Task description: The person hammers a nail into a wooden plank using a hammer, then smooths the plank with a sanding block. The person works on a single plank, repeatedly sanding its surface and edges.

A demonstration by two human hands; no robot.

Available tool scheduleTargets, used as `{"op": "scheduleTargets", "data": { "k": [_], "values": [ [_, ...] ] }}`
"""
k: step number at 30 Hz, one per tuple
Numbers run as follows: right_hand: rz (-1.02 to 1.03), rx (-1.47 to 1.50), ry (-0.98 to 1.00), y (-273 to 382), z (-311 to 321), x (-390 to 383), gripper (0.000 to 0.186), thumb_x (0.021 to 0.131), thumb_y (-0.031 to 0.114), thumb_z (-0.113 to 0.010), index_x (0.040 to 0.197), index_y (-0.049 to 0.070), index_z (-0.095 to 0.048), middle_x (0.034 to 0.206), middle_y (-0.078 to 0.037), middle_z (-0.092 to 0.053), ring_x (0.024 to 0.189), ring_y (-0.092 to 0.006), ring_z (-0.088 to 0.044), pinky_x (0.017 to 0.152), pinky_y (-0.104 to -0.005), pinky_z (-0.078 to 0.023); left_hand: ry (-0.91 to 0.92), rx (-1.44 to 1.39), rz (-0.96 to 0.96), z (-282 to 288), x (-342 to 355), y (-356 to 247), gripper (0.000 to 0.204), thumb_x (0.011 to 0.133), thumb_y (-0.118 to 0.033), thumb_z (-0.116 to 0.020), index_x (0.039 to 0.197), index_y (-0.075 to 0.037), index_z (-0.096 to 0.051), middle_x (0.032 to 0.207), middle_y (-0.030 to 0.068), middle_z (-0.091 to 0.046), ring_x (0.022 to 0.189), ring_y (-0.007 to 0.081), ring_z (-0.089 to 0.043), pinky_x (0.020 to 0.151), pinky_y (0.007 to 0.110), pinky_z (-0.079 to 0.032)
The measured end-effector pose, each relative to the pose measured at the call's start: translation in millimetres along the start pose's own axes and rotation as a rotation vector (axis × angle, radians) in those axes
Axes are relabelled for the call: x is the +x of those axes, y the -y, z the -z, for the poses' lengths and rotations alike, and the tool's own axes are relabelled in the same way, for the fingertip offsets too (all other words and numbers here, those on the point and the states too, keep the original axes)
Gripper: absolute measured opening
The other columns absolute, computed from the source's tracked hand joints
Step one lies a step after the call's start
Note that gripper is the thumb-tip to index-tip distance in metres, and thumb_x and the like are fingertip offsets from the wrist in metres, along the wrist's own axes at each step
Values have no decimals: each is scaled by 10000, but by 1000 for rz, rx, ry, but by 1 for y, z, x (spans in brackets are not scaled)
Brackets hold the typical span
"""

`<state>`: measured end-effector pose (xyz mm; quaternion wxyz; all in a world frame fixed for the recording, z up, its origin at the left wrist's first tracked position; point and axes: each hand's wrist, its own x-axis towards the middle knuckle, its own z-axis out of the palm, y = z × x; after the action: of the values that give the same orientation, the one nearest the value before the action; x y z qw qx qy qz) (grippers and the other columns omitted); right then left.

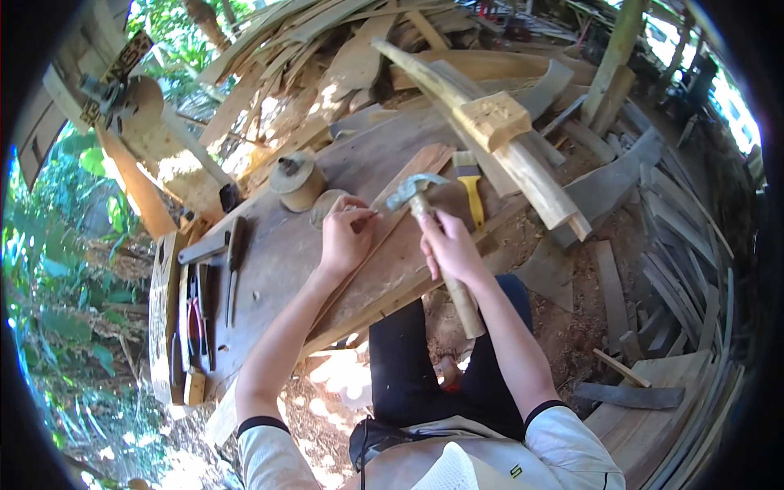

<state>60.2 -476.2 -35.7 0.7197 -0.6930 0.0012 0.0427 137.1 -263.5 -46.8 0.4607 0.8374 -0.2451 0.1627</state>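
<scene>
My right hand (449,249) grips the wooden handle of a claw hammer (463,309), its metal head raised over the workbench (278,269). To its left, my left hand (347,237) is closed in a pinch just short of the hammer head. Whatever small thing its fingertips may hold is too small to name. Beneath both hands a long thin wooden strip (416,167) lies along the bench. A round wooden disc (327,204) is partly hidden behind my left hand. Just beyond sits a squat round wooden piece (296,181) with a dark knob.
A yellow-handled paintbrush (471,192) lies right of the hammer. Pliers (194,322) and a thin-shafted tool (234,253) rest at the bench's left end. A long beam (531,175) with a wood block (494,121) juts over the far right. Scrap boards (351,65) are heaped behind.
</scene>
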Motion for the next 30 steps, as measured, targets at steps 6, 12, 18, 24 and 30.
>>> {"op": "scheduleTargets", "data": {
  "k": [6, 12, 18, 24, 30],
  "values": [
    [-30, 3, 24, -1, 0, 2, 383, 1135, 361, -463, 1223, 1, -559, 675, -20, -541, 412, -104, -525, 373, -272, -450, 17, -4, 43, 0, -1, 3, 116, 868, -71, -804, 961, -2, -811, 1021, 107, -687, 656, 151, -646, 633, 297, -525],
    [-25, 15, 20, -2, 0, 2, 444, 1134, 371, -467, 1313, -23, -569, 674, -17, -535, 414, -104, -523, 382, -272, -455, 9, 4, 22, -1, -2, 2, 97, 857, -73, -805, 940, -23, -820, 1002, 109, -679, 641, 161, -642, 620, 309, -525],
    [-26, 1, 6, 0, 1, 1, 412, 1133, 368, -474, 1244, -14, -583, 674, -11, -528, 412, -96, -514, 378, -266, -443, 23, 0, 33, -2, 0, 1, 100, 864, -79, -806, 947, -27, -821, 1004, 95, -677, 659, 147, -633, 629, 298, -522],
    [54, -26, 1, 22, -16, -11, 343, 1130, 344, -495, 1148, 13, -582, 674, 7, -514, 408, -68, -476, 370, -244, -382, 32, 0, 27, 2, -1, 3, 92, 871, -66, -804, 951, -24, -819, 999, 79, -661, 687, 136, -628, 638, 289, -520],
    [178, -220, -10, 28, -20, -20, 359, 1126, 315, -513, 1274, -3, -591, 678, 11, -521, 449, -47, -474, 384, -236, -371, 13, 23, -55, -4, -2, -3, 86, 837, -29, -804, 921, -13, -808, 967, 101, -647, 675, 191, -646, 635, 331, -529]
  ]
}}
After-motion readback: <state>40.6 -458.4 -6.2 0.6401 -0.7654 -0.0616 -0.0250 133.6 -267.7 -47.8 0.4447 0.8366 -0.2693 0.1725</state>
